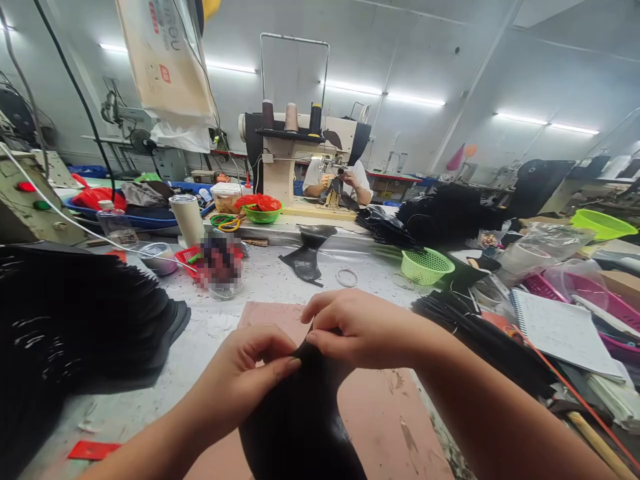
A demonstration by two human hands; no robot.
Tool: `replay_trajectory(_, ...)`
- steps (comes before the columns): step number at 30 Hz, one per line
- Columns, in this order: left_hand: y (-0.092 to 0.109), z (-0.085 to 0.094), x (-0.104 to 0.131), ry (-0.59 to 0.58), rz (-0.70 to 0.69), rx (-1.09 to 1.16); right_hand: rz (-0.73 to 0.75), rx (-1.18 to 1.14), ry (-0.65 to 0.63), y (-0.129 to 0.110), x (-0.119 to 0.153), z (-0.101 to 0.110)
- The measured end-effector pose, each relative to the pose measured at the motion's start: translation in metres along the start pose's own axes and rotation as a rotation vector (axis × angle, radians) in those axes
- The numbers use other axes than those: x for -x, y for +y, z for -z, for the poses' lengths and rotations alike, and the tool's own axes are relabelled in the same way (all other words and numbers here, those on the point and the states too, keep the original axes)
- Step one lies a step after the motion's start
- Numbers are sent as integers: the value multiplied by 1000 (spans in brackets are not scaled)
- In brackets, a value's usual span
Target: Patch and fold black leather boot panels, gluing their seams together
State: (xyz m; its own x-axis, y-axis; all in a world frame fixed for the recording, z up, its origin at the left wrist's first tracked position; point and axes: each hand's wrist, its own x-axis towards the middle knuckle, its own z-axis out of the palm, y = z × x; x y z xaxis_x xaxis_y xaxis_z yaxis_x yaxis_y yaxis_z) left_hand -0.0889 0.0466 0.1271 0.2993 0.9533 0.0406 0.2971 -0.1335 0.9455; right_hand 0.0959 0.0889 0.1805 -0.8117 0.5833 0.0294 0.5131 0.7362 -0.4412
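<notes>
A black leather piece (300, 420), smooth and curved, hangs from both hands above a pink board (395, 413). My left hand (250, 373) pinches its upper edge between thumb and fingers. Close beside it, my right hand (350, 330) grips the same edge, thumb in front and fingers behind. The fingertips nearly meet at the top of the piece. Part of the edge is hidden under the fingers. A stack of black pieces (100, 320) stands to the left, and a single black piece (307, 257) lies on the table farther back.
A co-worker (360, 183) sits behind a sewing machine (280, 160) with thread spools. Around the table are a green basket (427, 268), a white tumbler (187, 220), scissors (227, 223), a metal ring (347, 277), a notebook (565, 333) and more black pieces (480, 340) at the right.
</notes>
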Motion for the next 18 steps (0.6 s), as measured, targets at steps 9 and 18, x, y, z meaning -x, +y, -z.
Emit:
replay_trajectory(9, -8, -5, 2, 80, -187, -39, -25, -75, -10, -1, 1, 2)
replay_trajectory(18, -5, 0, -7, -51, 2, 5, -41, -42, 184, 3, 6, -8)
